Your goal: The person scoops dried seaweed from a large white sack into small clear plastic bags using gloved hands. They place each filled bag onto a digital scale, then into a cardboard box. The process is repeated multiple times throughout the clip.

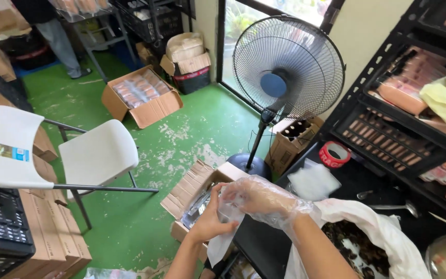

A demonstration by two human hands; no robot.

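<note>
glove [264,199]: thin clear plastic (crinkly) | chair [96,155]: matt plastic | floor [192,129]: worn paint

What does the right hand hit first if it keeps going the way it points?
The right hand, in a clear plastic glove, points left toward the bare left hand. It would probably meet that hand first; they already look close, though depth is unclear.

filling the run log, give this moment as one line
right hand: in clear glove | left hand: bare, tugging glove edge | near: white bag, fan, tape roll
</note>
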